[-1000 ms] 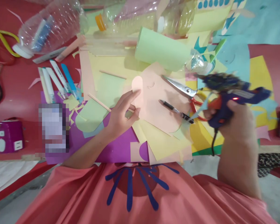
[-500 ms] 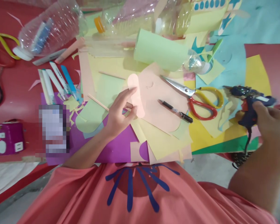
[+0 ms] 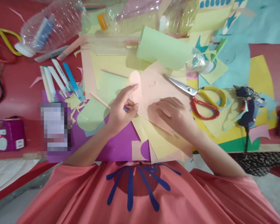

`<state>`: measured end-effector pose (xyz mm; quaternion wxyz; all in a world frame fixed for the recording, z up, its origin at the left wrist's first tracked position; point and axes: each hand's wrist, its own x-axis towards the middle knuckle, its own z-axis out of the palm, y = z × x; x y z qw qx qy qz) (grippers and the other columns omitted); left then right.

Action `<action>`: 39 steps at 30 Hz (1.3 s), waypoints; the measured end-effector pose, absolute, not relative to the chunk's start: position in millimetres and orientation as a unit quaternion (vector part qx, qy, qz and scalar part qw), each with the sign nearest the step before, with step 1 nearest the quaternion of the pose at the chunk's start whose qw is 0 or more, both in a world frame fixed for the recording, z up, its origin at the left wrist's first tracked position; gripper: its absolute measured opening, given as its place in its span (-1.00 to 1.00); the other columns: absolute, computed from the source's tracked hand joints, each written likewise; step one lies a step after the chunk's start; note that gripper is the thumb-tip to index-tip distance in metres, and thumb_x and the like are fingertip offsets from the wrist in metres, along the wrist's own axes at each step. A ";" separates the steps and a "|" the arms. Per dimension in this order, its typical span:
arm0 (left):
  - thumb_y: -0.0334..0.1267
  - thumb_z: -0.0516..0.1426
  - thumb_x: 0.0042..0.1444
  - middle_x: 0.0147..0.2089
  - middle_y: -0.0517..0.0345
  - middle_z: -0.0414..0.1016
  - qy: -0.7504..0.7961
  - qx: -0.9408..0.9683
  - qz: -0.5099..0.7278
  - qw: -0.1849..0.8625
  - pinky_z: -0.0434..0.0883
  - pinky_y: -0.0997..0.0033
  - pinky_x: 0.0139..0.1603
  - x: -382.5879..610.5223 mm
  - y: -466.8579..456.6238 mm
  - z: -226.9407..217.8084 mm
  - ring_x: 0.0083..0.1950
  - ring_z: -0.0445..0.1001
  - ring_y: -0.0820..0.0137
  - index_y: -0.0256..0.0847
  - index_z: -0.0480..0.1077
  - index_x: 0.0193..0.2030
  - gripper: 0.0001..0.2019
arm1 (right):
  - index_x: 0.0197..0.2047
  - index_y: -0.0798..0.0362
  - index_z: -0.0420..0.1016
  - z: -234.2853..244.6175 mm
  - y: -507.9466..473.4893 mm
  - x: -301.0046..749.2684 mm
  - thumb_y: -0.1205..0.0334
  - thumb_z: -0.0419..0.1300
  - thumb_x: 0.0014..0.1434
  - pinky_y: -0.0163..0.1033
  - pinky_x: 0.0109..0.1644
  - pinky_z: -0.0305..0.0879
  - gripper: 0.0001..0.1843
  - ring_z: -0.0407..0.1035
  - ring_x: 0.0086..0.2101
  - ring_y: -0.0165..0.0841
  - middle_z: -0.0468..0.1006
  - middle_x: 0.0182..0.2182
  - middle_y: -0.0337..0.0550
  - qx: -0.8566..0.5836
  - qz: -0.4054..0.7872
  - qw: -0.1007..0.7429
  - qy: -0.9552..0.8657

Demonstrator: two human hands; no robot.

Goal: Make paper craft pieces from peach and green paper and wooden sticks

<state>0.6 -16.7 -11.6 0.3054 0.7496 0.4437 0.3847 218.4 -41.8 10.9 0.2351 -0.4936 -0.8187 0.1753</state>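
My left hand is closed on a small peach paper strip with rounded ends, index finger and thumb along its side. Over the large peach paper sheet, to the right of the strip, hovers my right hand. Its fingers are loosely bent, a little apart from the thumb, and nothing shows in them; it covers the spot where a black pen lay. Scissors with yellow and red handles lie just beyond it. A dark blue glue gun rests at the right, away from my hands.
A rolled green paper tube and clear plastic bottles lie along the back. Several markers, a phone and a purple box are at the left. Paper scraps, thin sticks and purple paper cover the middle.
My right hand has let go of the glue gun and moved left, over the pen. The left hand still grips the paper strip, which has turned slightly.
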 end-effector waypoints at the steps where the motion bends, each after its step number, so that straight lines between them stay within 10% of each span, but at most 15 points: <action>1: -0.13 0.05 0.30 0.26 -0.05 0.36 0.441 0.753 0.384 0.301 0.52 0.58 -0.31 0.5 -17.1 -11.6 -0.41 0.46 0.65 -0.05 0.18 0.29 -0.56 | -0.23 0.04 0.45 6.6 -39.2 209.9 0.36 0.01 0.28 -0.05 -0.15 0.35 -0.81 0.39 -0.26 -0.20 0.53 -0.31 -0.02 -0.499 0.158 0.204 -0.828; 9: -0.16 0.05 0.29 0.24 -0.03 0.36 0.438 0.744 0.384 0.328 0.52 0.57 -0.31 2.1 -19.7 -10.7 -0.39 0.47 0.62 -0.04 0.18 0.29 -0.56 | 0.23 0.11 0.18 -7.1 -32.1 190.8 0.13 0.09 0.25 0.06 0.00 0.26 -0.48 0.27 -0.02 -0.02 0.40 0.06 0.18 -0.534 0.104 0.144 -0.827; 20: -0.19 0.09 0.27 0.28 -0.05 0.32 0.442 0.717 0.387 0.375 0.49 0.59 -0.35 1.6 -19.0 -11.9 -0.42 0.41 0.66 -0.03 0.19 0.29 -0.55 | -0.35 -0.02 0.25 -8.3 -34.2 187.0 0.31 0.06 0.24 -0.16 -0.20 0.27 -0.89 0.33 -0.35 -0.31 0.46 -0.46 -0.19 -0.544 0.194 0.330 -0.747; 28: -0.18 0.10 0.27 0.27 -0.05 0.33 0.438 0.717 0.390 0.377 0.46 0.62 -0.38 2.7 -19.4 -11.5 -0.44 0.40 0.68 -0.04 0.21 0.28 -0.56 | -0.25 -0.03 0.34 2.5 -31.0 205.9 0.49 0.09 0.14 -0.19 -0.35 0.37 -0.79 0.42 -0.37 -0.35 0.48 -0.41 -0.19 -0.430 0.117 0.499 -0.743; 39: -0.19 0.01 0.31 0.26 -0.08 0.36 0.419 0.771 0.349 0.328 0.53 0.58 -0.24 7.5 -25.8 -6.2 -0.27 0.52 0.58 -0.13 0.14 0.31 -0.56 | -0.21 0.05 0.37 -6.5 -41.4 193.3 0.51 0.16 0.20 -0.29 -0.32 0.54 -0.83 0.50 -0.33 -0.39 0.53 -0.36 -0.15 -0.314 0.060 0.496 -0.807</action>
